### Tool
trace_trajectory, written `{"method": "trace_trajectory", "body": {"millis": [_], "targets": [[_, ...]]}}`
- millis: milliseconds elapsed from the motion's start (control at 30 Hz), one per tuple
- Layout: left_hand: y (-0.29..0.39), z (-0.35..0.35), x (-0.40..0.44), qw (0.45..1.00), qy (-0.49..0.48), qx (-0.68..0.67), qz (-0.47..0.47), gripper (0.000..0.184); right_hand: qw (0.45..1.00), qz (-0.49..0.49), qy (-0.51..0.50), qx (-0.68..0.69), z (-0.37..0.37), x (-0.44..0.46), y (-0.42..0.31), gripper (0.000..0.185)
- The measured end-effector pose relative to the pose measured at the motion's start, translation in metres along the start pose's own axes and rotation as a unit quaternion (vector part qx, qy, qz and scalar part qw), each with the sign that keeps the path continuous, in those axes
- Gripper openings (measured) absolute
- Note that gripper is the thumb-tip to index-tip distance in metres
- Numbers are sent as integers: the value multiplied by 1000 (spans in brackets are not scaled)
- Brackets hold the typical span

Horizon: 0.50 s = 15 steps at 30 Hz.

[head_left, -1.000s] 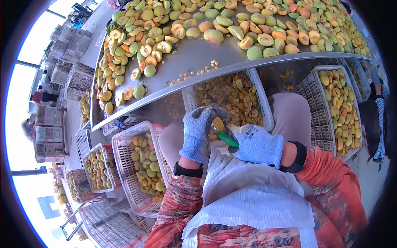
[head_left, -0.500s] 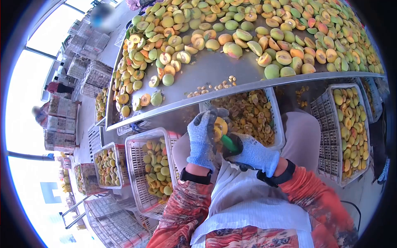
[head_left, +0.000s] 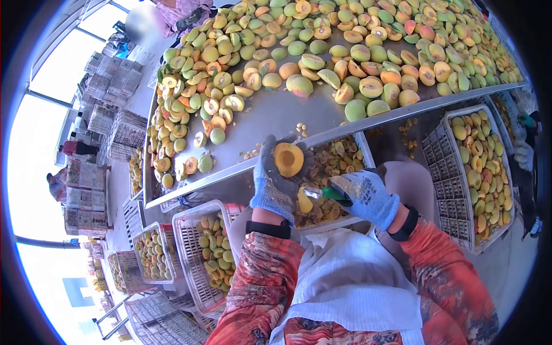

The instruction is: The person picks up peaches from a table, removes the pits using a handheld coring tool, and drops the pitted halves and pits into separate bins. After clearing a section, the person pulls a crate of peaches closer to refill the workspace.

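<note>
In my left hand (head_left: pixel 271 187), gloved in blue and grey, a peach half (head_left: pixel 288 160) lies with its cut face up and a hollow in the middle. My right hand (head_left: pixel 371 198), in a matching glove, is closed round the green handle of a pitting tool (head_left: pixel 333 194). The tool's metal tip points left, just below and apart from the peach half. Under both hands stands a crate (head_left: pixel 366 150) of pits and yellow scraps. A yellow piece (head_left: pixel 303 202) shows near the tip; whether it touches the tool I cannot tell.
A metal table (head_left: pixel 270 121) with a raised edge bears many halved peaches and some loose pits. A crate of peach halves (head_left: pixel 451 172) stands at right, another (head_left: pixel 190 241) at left. Stacked crates (head_left: pixel 86 195) and people are farther left.
My hands have moved apart. The peach half, earlier against the tool, now faces up in my left hand, and the tool's metal tip shows. The whole view has shifted slightly.
</note>
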<state>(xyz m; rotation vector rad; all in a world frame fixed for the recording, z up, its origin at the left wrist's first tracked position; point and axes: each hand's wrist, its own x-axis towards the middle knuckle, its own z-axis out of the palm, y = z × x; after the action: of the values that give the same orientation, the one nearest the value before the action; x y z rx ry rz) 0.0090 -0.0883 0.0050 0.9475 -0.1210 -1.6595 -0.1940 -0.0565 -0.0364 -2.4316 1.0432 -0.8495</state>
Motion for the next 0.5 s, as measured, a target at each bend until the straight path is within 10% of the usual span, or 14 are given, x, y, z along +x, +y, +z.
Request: {"method": "trace_trajectory", "body": {"millis": [133,267,500], "targets": [[60,-53,-34,908,151,220,322,36,981,122,-72,-136,34,-19,13,37],[139,-221,-81,670,320,586,324,36,979,166,-100,-60,47,-24,11,34],[90,-19,67,737,141,575,325,35,961,239,-79,112,45,-17,32,28]]}}
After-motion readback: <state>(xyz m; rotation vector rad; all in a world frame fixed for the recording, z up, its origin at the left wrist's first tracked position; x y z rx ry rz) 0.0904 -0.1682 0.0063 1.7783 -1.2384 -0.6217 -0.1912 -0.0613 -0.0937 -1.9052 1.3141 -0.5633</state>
